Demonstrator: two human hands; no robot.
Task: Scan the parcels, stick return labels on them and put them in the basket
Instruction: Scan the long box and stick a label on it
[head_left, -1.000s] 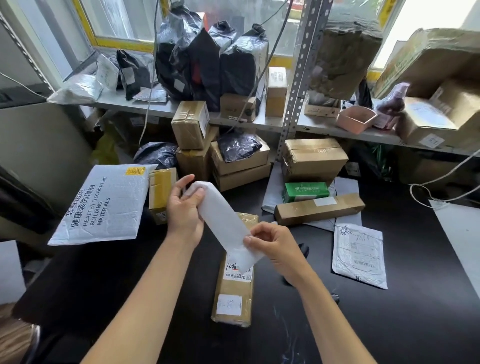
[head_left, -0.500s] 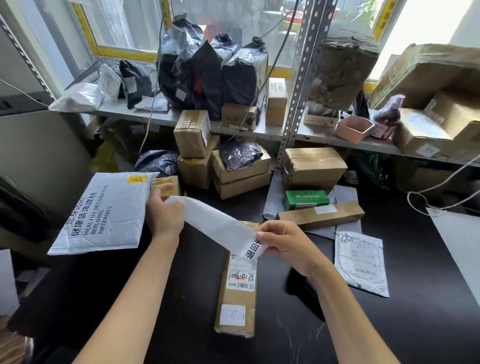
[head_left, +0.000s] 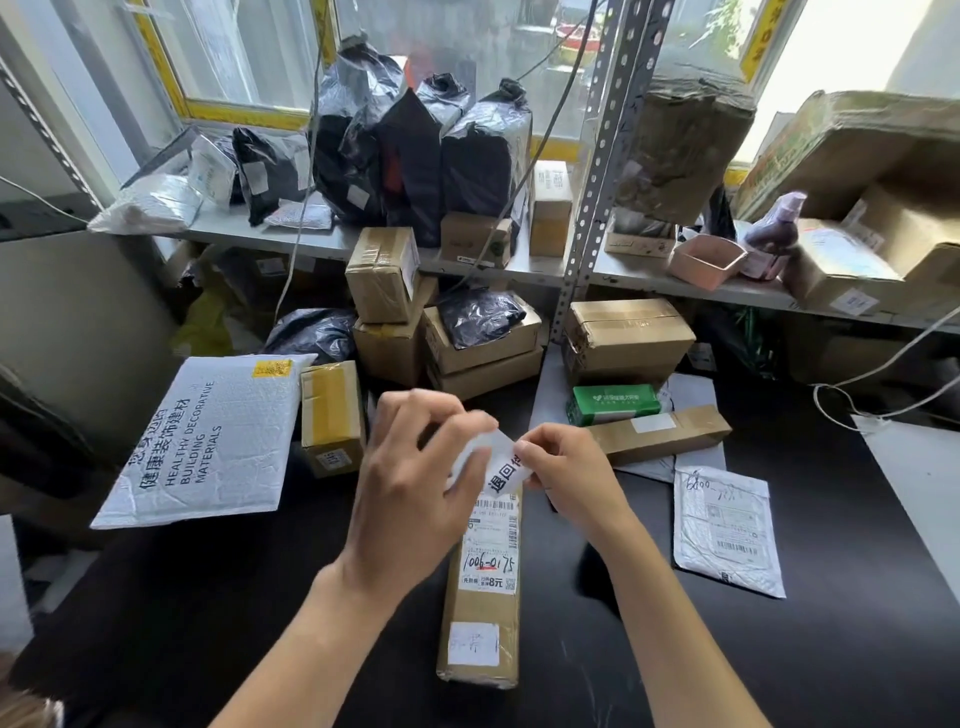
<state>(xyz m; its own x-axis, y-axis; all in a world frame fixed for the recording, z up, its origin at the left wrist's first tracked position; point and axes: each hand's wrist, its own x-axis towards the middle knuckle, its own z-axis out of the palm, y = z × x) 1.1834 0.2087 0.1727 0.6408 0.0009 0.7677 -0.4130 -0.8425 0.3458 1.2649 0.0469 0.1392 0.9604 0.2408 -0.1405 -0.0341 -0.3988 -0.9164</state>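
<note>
A long brown cardboard parcel (head_left: 480, 597) lies on the black surface (head_left: 779, 649). Just above its far end, the left hand (head_left: 415, 483) and right hand (head_left: 566, 467) each pinch the white return label (head_left: 501, 465), both grips closed on it.

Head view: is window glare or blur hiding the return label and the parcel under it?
Head view: glare blows out only the window at top right. The return label, pinched by left hand and right hand, reads sharp, as does the long parcel. Wide-angle distortion bends the shelf post.
</note>
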